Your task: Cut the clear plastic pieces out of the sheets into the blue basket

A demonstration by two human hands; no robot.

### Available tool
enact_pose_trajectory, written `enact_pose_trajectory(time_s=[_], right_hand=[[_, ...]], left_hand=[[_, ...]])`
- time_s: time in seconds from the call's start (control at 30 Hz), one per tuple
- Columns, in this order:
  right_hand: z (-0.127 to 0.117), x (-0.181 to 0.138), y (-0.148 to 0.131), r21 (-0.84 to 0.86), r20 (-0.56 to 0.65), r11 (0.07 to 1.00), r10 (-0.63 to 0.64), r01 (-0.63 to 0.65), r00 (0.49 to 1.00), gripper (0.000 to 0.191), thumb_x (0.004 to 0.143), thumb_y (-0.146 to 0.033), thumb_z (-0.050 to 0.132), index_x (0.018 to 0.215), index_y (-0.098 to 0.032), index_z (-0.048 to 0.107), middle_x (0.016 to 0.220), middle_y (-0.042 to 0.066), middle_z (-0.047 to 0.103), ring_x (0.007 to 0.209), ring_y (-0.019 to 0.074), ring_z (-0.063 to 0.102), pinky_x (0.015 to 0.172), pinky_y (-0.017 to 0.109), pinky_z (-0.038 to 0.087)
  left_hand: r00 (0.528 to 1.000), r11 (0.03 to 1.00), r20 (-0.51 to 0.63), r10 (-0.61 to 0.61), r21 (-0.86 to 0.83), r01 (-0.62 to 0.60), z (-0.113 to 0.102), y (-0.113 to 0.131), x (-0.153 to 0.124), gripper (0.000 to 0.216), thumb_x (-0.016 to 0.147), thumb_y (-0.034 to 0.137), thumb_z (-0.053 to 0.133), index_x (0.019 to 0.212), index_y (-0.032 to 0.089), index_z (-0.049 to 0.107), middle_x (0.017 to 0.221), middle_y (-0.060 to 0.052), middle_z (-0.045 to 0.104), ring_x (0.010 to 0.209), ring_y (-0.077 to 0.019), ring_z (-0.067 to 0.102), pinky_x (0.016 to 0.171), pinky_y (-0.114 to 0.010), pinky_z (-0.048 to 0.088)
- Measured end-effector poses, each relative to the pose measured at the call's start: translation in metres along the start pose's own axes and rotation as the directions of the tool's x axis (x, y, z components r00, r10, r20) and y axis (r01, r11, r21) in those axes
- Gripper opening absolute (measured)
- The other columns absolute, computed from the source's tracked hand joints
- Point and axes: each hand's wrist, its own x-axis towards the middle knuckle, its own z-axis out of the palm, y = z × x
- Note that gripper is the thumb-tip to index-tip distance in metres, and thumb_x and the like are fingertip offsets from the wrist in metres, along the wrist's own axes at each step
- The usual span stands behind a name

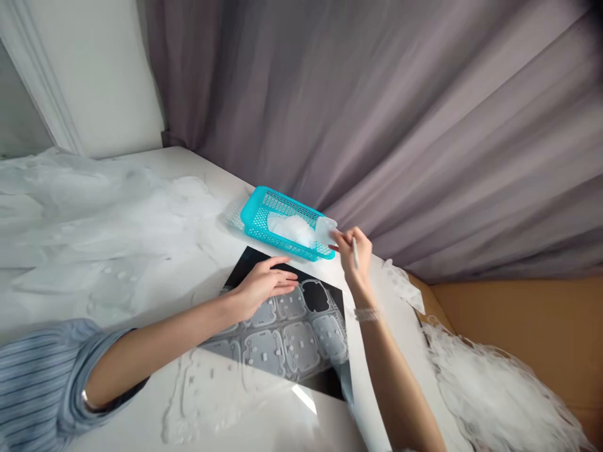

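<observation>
While my right hand (354,252) pinched a translucent piece (325,230) between its fingertips, a thin white rod (355,252) was also caught in it, jutting down toward the wrist. I held the piece at the near right end of a turquoise basket (249,215), just above or against its rim; I could not tell which. Inside the basket lay a loose heap of white pieces (296,230). My left hand (259,287) was open and gripped nothing, its fingers stretched out toward the right over a clear molded sheet (264,353); whether they touched it I could not tell.

The sheet lay on the bench (141,433) in front of the basket, partly over a black mat (246,262) and partly past its near left edge. Rounded panels with small raised tabs stood in rows across it, and one opening in the far row showed plain black. To my left, a broad pile of translucent sheets (70,207) covered the bench. On the right, beyond a white scrap (406,287) near the edge, a tangle of white strips (509,389) lay against brown cardboard (518,320). A gray-purple curtain (353,113) hung behind everything.
</observation>
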Motion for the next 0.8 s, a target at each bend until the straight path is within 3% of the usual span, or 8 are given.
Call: enact_pose_trajectory(time_s=[0.17, 0.3, 0.37, 0.43, 0.5, 0.57, 0.67, 0.8], right_hand=[[0.017, 0.008, 0.002, -0.133, 0.107, 0.990, -0.020, 0.035, 0.994, 0.041, 0.079, -0.055, 0.067, 0.065, -0.023, 0.046, 0.061, -0.002, 0.051, 0.067, 0.0171, 0.054, 0.062, 0.029, 0.048], [-0.021, -0.043, -0.003, -0.163, 0.162, 0.986, 0.070, -0.043, 0.984, 0.043, 0.095, -0.062, 0.036, 0.099, -0.025, 0.059, 0.083, 0.003, 0.062, 0.079, 0.0194, 0.061, 0.062, 0.028, 0.050], [-0.046, -0.072, -0.009, -0.191, 0.165, 0.977, 0.131, -0.099, 0.977, 0.048, 0.097, -0.062, 0.031, 0.114, -0.028, 0.060, 0.087, 0.003, 0.062, 0.077, 0.0185, 0.063, 0.063, 0.028, 0.051], [-0.066, -0.099, -0.013, -0.239, 0.136, 0.957, 0.204, -0.167, 0.970, 0.049, 0.097, -0.061, 0.034, 0.119, -0.028, 0.063, 0.085, 0.002, 0.060, 0.068, 0.0170, 0.063, 0.062, 0.029, 0.052], [-0.077, -0.120, -0.013, -0.273, 0.105, 0.930, 0.284, -0.247, 0.953, 0.049, 0.096, -0.059, 0.041, 0.124, -0.026, 0.063, 0.085, 0.002, 0.061, 0.061, 0.0164, 0.062, 0.061, 0.031, 0.053], [-0.082, -0.135, -0.009, -0.279, 0.075, 0.909, 0.341, -0.308, 0.937, 0.050, 0.095, -0.055, 0.047, 0.129, -0.022, 0.060, 0.087, 0.004, 0.065, 0.064, 0.0177, 0.065, 0.064, 0.033, 0.054], [-0.079, -0.150, 0.000, -0.260, 0.050, 0.913, 0.338, -0.315, 0.940, 0.047, 0.093, -0.051, 0.054, 0.125, -0.018, 0.064, 0.089, 0.008, 0.071, 0.072, 0.0202, 0.069, 0.071, 0.035, 0.056], [-0.066, -0.164, 0.013, -0.175, 0.068, 0.930, 0.339, -0.323, 0.938, 0.034, 0.088, -0.050, 0.062, 0.095, -0.018, 0.073, 0.082, 0.008, 0.074, 0.072, 0.0218, 0.071, 0.073, 0.037, 0.057]], left_hand=[[0.989, 0.947, 0.130, 0.068, 0.302, -0.104, 0.009, -0.003, -0.015, 0.032, 0.080, 0.019, 0.061, 0.111, 0.019, 0.069, 0.107, -0.015, 0.074, 0.105, -0.0313, 0.068, 0.097, -0.049, 0.050], [0.915, 0.814, 0.366, 0.172, 0.470, -0.341, 0.012, -0.022, -0.028, 0.024, 0.078, 0.018, 0.063, 0.098, 0.023, 0.075, 0.119, -0.011, 0.071, 0.123, -0.0349, 0.057, 0.112, -0.051, 0.032], [0.836, 0.639, 0.503, 0.218, 0.574, -0.512, 0.013, -0.035, -0.031, 0.028, 0.080, 0.019, 0.062, 0.106, 0.022, 0.073, 0.131, -0.013, 0.065, 0.131, -0.0360, 0.051, 0.116, -0.051, 0.026], [0.770, 0.375, 0.599, 0.222, 0.676, -0.634, 0.013, -0.048, -0.030, 0.035, 0.085, 0.022, 0.059, 0.119, 0.020, 0.067, 0.140, -0.016, 0.058, 0.136, -0.0370, 0.045, 0.117, -0.055, 0.021], [0.737, 0.126, 0.651, 0.180, 0.728, -0.674, 0.012, -0.057, -0.026, 0.041, 0.090, 0.026, 0.055, 0.130, 0.019, 0.061, 0.145, -0.017, 0.052, 0.138, -0.0381, 0.041, 0.116, -0.058, 0.020], [0.720, -0.051, 0.683, 0.125, 0.729, -0.683, 0.011, -0.061, -0.020, 0.046, 0.094, 0.030, 0.050, 0.138, 0.018, 0.054, 0.149, -0.017, 0.047, 0.139, -0.0385, 0.039, 0.114, -0.061, 0.020], [0.712, -0.200, 0.697, 0.080, 0.711, -0.674, 0.010, -0.060, -0.011, 0.049, 0.097, 0.035, 0.045, 0.143, 0.020, 0.048, 0.153, -0.015, 0.043, 0.140, -0.0374, 0.038, 0.113, -0.062, 0.021], [0.723, -0.263, 0.687, 0.069, 0.712, -0.651, 0.009, -0.055, -0.007, 0.050, 0.098, 0.038, 0.042, 0.145, 0.021, 0.046, 0.154, -0.014, 0.042, 0.141, -0.0364, 0.038, 0.113, -0.062, 0.022]])
